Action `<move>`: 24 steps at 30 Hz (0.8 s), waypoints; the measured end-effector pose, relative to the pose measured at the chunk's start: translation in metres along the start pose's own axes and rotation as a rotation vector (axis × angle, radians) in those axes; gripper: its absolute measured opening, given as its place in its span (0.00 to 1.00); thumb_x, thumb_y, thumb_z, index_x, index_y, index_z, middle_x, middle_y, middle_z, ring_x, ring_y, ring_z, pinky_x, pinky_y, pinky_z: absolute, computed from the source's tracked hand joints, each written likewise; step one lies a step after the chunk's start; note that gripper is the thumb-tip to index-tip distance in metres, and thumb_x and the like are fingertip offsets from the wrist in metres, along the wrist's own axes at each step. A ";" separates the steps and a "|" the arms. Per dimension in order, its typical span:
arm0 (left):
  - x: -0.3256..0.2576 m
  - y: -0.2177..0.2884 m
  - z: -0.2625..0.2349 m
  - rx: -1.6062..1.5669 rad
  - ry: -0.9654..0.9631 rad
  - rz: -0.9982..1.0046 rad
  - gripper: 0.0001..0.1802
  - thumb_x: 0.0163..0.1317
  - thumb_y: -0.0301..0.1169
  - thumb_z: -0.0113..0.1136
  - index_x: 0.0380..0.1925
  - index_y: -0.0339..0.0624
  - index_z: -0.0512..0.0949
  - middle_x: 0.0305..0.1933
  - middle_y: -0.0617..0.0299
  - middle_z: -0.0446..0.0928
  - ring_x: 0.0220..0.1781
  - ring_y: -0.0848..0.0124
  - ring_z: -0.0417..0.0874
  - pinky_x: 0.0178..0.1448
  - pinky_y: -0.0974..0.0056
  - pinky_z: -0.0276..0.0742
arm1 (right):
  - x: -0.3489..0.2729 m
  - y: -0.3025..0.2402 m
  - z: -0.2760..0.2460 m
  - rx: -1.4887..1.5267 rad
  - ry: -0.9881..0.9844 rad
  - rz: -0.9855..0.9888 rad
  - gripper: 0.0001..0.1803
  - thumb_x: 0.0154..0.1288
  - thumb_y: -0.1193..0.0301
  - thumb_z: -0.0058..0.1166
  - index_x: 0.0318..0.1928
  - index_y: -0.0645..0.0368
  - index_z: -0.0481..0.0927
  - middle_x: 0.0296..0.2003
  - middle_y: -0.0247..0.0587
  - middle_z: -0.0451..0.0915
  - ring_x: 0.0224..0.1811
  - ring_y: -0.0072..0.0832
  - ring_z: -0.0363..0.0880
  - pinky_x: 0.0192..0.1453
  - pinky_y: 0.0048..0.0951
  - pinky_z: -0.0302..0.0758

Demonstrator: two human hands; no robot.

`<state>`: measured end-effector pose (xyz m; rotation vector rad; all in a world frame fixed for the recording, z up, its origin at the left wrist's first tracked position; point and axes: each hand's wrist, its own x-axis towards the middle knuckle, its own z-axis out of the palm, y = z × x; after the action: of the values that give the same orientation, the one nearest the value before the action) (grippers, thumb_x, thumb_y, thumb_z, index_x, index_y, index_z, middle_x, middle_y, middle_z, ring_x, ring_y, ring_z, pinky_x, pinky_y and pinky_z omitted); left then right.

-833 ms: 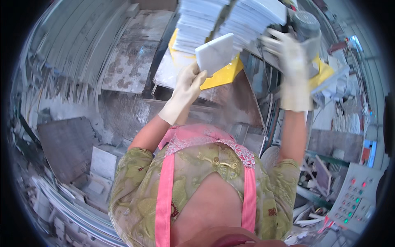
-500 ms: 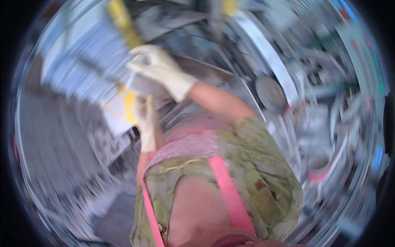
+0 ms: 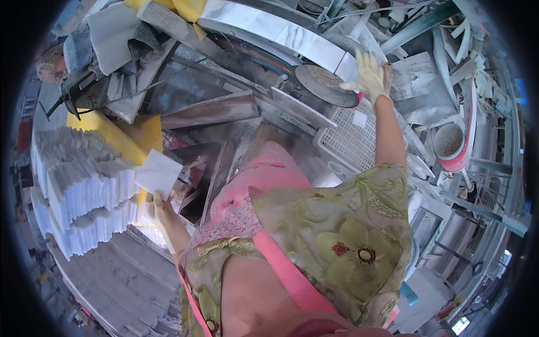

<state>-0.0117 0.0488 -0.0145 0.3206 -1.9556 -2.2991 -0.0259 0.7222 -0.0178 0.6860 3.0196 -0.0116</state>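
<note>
A square white tile [image 3: 159, 172] with faint grey veins is held by its lower edge in my left hand [image 3: 159, 209], the fingers closed on it. It is beside a tall stack of similar tiles [image 3: 84, 188] on the left. My right hand [image 3: 368, 74], in a cream glove, reaches far out to the right with its fingers spread and nothing in them. Its fingertips are near the right end of a curving row of white marbled tiles [image 3: 269, 33]; whether they touch it I cannot tell.
Below the tile row are a round grey dish [image 3: 324, 84] and a white perforated basket [image 3: 339, 140] with a small white piece in it. A pink-rimmed bucket [image 3: 450, 141] stands to the right. Yellow sheeting [image 3: 104, 135] lies behind the stack. Stone offcuts [image 3: 418, 76] crowd the far right.
My hands were close together by a white tile at the left; my right hand has since moved far right and spread its fingers. My left hand keeps a tile. The view has turned and sharpened.
</note>
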 end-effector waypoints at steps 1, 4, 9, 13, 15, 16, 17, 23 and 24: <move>0.006 0.000 -0.008 -0.005 0.049 -0.029 0.23 0.71 0.30 0.57 0.63 0.31 0.69 0.58 0.50 0.79 0.51 0.60 0.85 0.44 0.60 0.87 | 0.005 0.024 0.023 -0.067 -0.091 -0.008 0.78 0.32 0.44 0.82 0.80 0.60 0.48 0.74 0.58 0.60 0.77 0.53 0.57 0.78 0.52 0.59; 0.017 -0.006 -0.020 -0.039 0.208 -0.064 0.22 0.72 0.27 0.54 0.64 0.33 0.69 0.60 0.50 0.77 0.54 0.59 0.84 0.46 0.57 0.88 | 0.018 0.052 0.066 0.257 0.076 -0.271 0.77 0.34 0.45 0.81 0.80 0.60 0.48 0.74 0.60 0.61 0.78 0.56 0.57 0.81 0.46 0.58; 0.010 -0.002 -0.012 -0.021 0.468 -0.127 0.20 0.70 0.28 0.54 0.61 0.35 0.71 0.57 0.50 0.77 0.54 0.59 0.83 0.48 0.56 0.88 | 0.012 0.049 0.046 0.260 0.092 0.001 0.65 0.39 0.46 0.78 0.74 0.65 0.63 0.66 0.62 0.73 0.71 0.53 0.71 0.75 0.44 0.67; -0.012 0.009 0.004 0.035 0.511 -0.132 0.19 0.70 0.30 0.54 0.57 0.32 0.74 0.54 0.51 0.78 0.51 0.63 0.83 0.49 0.62 0.87 | 0.039 -0.002 0.022 0.195 0.089 -0.253 0.62 0.41 0.54 0.78 0.77 0.56 0.60 0.68 0.59 0.71 0.70 0.54 0.70 0.75 0.46 0.66; -0.016 0.017 0.006 0.067 0.559 -0.125 0.20 0.70 0.30 0.53 0.57 0.26 0.73 0.53 0.50 0.79 0.51 0.64 0.84 0.49 0.63 0.87 | 0.053 -0.031 0.012 0.030 -0.004 -0.253 0.64 0.40 0.53 0.78 0.78 0.56 0.58 0.68 0.60 0.71 0.70 0.54 0.70 0.75 0.48 0.66; -0.017 0.022 0.005 0.081 0.556 -0.120 0.21 0.70 0.29 0.52 0.57 0.24 0.73 0.54 0.49 0.79 0.52 0.63 0.85 0.51 0.62 0.87 | 0.057 -0.041 0.005 0.040 -0.047 -0.233 0.64 0.41 0.55 0.79 0.78 0.56 0.57 0.69 0.60 0.70 0.71 0.54 0.69 0.76 0.49 0.65; -0.018 0.027 0.002 0.102 0.551 -0.114 0.21 0.70 0.29 0.51 0.58 0.23 0.72 0.54 0.48 0.79 0.53 0.62 0.85 0.52 0.62 0.87 | 0.058 -0.050 0.000 0.038 -0.103 -0.202 0.65 0.41 0.56 0.79 0.78 0.56 0.56 0.70 0.60 0.69 0.71 0.54 0.68 0.76 0.50 0.64; -0.025 0.043 -0.012 0.210 0.612 -0.172 0.17 0.68 0.27 0.49 0.50 0.23 0.77 0.48 0.50 0.82 0.45 0.65 0.87 0.46 0.66 0.87 | 0.037 -0.066 -0.009 -0.119 -0.085 -0.186 0.66 0.44 0.67 0.80 0.79 0.61 0.48 0.75 0.59 0.59 0.78 0.49 0.59 0.80 0.48 0.59; -0.027 0.044 -0.013 0.206 0.605 -0.171 0.16 0.68 0.26 0.50 0.49 0.24 0.77 0.47 0.50 0.82 0.43 0.65 0.87 0.45 0.67 0.86 | 0.036 -0.065 -0.005 -0.127 -0.063 -0.203 0.66 0.44 0.67 0.80 0.78 0.62 0.49 0.75 0.60 0.60 0.78 0.49 0.59 0.80 0.47 0.59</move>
<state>0.0149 0.0346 0.0294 1.0917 -1.8789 -1.7747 -0.0867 0.6792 -0.0145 0.3612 2.9832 0.1480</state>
